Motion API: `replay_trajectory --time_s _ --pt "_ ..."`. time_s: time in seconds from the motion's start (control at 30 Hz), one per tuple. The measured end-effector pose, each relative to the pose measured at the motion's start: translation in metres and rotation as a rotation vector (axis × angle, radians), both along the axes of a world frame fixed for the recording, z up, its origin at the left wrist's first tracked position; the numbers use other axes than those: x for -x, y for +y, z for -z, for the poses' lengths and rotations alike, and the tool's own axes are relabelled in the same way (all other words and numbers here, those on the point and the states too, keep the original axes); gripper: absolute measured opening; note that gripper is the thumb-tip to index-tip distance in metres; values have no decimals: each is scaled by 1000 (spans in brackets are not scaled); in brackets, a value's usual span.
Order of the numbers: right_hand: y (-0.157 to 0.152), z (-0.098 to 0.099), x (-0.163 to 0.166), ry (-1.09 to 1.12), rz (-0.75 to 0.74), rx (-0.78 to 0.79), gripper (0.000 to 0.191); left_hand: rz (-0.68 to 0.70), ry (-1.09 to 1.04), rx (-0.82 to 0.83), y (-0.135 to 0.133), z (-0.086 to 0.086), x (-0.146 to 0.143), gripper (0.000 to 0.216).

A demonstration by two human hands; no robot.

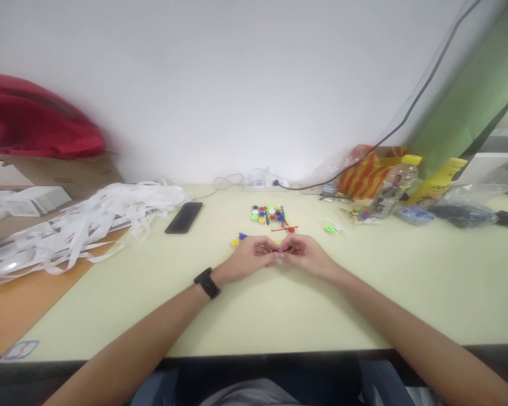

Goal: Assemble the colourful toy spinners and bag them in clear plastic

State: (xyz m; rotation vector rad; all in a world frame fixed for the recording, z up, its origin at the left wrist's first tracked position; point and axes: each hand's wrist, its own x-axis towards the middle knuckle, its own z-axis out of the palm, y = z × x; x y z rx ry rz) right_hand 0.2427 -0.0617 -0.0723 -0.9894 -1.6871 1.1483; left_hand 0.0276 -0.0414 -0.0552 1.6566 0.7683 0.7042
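Observation:
My left hand (254,251) and my right hand (307,254) meet over the middle of the table, fingertips pinched together. Between them is a small dark piece (284,250), mostly covered by the fingers, so its kind does not show. Just beyond the hands lies a red plastic stick with a round end (290,229). Blue and yellow plastic parts (236,242) lie beside my left hand's knuckles. Farther back, several small round pieces in black, white, red, blue, green and yellow (262,214) sit in close rows. A bright green piece (332,229) lies to the right.
A black phone (184,217) lies left of the hands, near a heap of white straps (93,225). At right stand a clear bottle with a yellow cap (395,186), a yellow bottle (436,183) and a red-and-yellow bag (359,177). A power strip (260,179) sits against the wall.

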Motion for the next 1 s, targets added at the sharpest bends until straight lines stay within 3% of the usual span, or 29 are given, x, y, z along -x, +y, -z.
replay_trajectory --time_s 0.17,0.37,0.53,0.7,0.77,0.9,1.0 --pt "-2 -7 -5 -116 -18 -26 24 50 -12 -130 2 2 4 15" --pt "-6 -10 -6 -151 -76 -57 23 58 54 -171 2 1 7 10" --pt "-4 -10 -8 -132 -75 -54 26 25 31 -146 1 1 4 11" --pt "0 -13 -12 -84 -57 -75 29 43 -113 30 4 -4 6 20" --pt "0 -14 -12 -95 -8 -95 30 66 -150 56 6 -4 7 23" --pt "-3 -14 -10 -123 238 -246 42 9 -144 68 10 -1 8 34" --pt "-9 -17 -9 -103 276 -335 45 -63 -154 89 11 0 6 47"
